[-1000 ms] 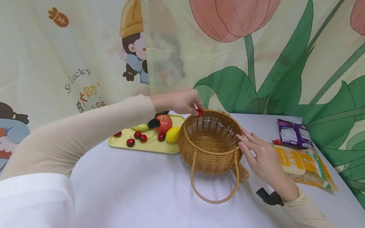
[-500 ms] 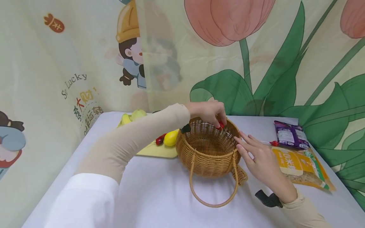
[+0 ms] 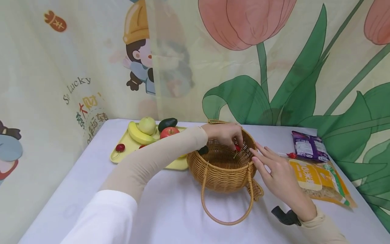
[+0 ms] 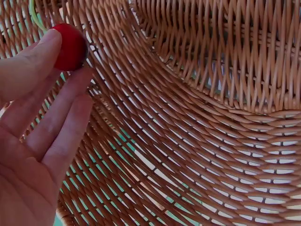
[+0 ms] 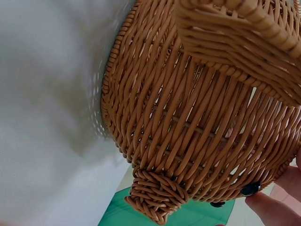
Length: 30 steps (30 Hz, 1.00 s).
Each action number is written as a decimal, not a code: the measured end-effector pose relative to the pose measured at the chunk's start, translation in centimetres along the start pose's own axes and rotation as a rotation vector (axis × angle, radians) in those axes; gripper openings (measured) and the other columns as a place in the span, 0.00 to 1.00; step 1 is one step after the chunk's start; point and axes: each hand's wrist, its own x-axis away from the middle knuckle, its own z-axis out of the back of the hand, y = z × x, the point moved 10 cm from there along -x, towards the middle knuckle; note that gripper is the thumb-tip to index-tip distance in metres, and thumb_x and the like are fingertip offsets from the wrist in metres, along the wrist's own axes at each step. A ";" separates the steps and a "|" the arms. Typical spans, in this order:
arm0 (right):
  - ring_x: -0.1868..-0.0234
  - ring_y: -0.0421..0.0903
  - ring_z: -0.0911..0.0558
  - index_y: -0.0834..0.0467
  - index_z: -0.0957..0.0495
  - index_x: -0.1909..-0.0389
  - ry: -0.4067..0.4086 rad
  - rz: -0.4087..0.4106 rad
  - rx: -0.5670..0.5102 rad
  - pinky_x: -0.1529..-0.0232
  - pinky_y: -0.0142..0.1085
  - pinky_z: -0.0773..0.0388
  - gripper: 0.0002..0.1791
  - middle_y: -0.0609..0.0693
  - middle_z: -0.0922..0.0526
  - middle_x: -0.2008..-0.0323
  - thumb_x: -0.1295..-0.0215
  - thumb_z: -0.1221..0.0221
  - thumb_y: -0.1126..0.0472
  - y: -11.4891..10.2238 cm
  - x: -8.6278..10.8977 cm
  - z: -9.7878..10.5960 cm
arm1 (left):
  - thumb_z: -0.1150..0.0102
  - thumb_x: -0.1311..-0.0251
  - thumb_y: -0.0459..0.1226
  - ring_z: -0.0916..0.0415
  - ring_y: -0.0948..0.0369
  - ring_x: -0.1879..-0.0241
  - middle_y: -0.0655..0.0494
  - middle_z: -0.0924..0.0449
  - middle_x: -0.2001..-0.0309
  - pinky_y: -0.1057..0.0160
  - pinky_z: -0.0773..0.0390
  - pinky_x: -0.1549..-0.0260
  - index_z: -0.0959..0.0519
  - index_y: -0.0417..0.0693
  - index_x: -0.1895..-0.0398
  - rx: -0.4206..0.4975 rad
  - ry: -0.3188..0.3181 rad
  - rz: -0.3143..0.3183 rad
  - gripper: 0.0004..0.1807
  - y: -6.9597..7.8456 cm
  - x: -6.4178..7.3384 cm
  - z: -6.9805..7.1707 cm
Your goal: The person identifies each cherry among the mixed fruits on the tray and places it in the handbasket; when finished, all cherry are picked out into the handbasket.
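Observation:
Inside the wicker basket (image 3: 223,178), my left hand (image 3: 226,134) pinches a red cherry (image 4: 72,48) between thumb and fingers. Its thin green stem hangs down in the head view. The basket's woven wall fills the left wrist view around the hand. My right hand (image 3: 278,171) rests its straight fingers against the basket's right rim. From the right wrist, its fingertips (image 5: 270,209) show beside a small black bead on the wicker. The basket's front handle (image 3: 226,223) lies folded down on the table.
Left of the basket, a yellow tray (image 3: 178,165) bears a banana (image 3: 140,134), a pale round fruit (image 3: 147,125), an avocado (image 3: 167,124), a red apple (image 3: 169,131) and a cherry (image 3: 120,147); my left arm covers part. At right lie a purple packet (image 3: 309,146) and an orange bag (image 3: 320,179).
My left hand has carried the cherry from the basket's back-left rim rightward and down into the basket. My right hand has stayed at the rim.

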 end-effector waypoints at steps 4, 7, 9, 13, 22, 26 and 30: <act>0.38 0.72 0.21 0.56 0.18 0.38 0.006 -0.001 -0.005 0.45 0.70 0.25 0.19 0.59 0.22 0.33 0.26 0.40 0.59 0.0 0.0 0.0 | 0.30 0.37 0.33 0.16 0.64 0.50 0.56 0.11 0.49 0.69 0.18 0.51 0.11 0.50 0.48 0.018 -0.008 0.008 0.15 -0.1 0.2 0.0; 0.38 0.72 0.22 0.56 0.18 0.38 0.004 -0.008 -0.007 0.44 0.69 0.25 0.19 0.60 0.22 0.33 0.26 0.40 0.59 0.0 -0.1 -0.1 | 0.29 0.39 0.34 0.16 0.64 0.49 0.57 0.11 0.48 0.70 0.18 0.51 0.12 0.51 0.47 0.000 -0.019 0.021 0.16 -0.1 0.3 -0.1; 0.37 0.72 0.22 0.56 0.19 0.37 -0.001 -0.012 -0.007 0.44 0.69 0.25 0.19 0.60 0.23 0.32 0.26 0.40 0.59 0.0 -0.1 -0.2 | 0.28 0.39 0.34 0.16 0.63 0.48 0.56 0.11 0.47 0.69 0.17 0.51 0.12 0.50 0.46 -0.006 -0.016 0.025 0.17 0.0 0.4 -0.1; 0.37 0.71 0.21 0.56 0.19 0.37 -0.010 -0.016 -0.001 0.44 0.68 0.24 0.19 0.60 0.23 0.32 0.26 0.41 0.59 -0.1 -0.1 -0.3 | 0.28 0.39 0.35 0.17 0.64 0.47 0.56 0.12 0.45 0.69 0.17 0.50 0.13 0.49 0.44 -0.004 -0.010 0.030 0.19 0.0 0.4 -0.2; 0.38 0.68 0.20 0.58 0.19 0.38 -0.004 -0.010 0.003 0.44 0.64 0.22 0.19 0.60 0.22 0.33 0.26 0.40 0.59 -0.2 -0.2 -0.2 | 0.27 0.39 0.37 0.17 0.62 0.43 0.57 0.13 0.44 0.67 0.19 0.45 0.13 0.50 0.44 -0.030 -0.019 0.040 0.19 0.0 0.4 -0.3; 0.38 0.68 0.20 0.58 0.19 0.38 -0.011 -0.014 0.001 0.44 0.64 0.22 0.19 0.60 0.22 0.33 0.26 0.40 0.59 -0.1 -0.2 -0.2 | 0.27 0.39 0.38 0.18 0.63 0.43 0.58 0.12 0.45 0.67 0.19 0.44 0.13 0.51 0.44 -0.049 -0.013 0.036 0.19 0.1 0.4 -0.1; 0.38 0.68 0.20 0.58 0.19 0.37 -0.014 -0.015 0.003 0.44 0.64 0.22 0.19 0.60 0.22 0.33 0.26 0.40 0.59 -0.1 -0.2 -0.2 | 0.28 0.39 0.38 0.18 0.64 0.44 0.57 0.12 0.46 0.66 0.19 0.45 0.12 0.51 0.46 -0.045 -0.012 0.022 0.17 0.3 0.3 0.2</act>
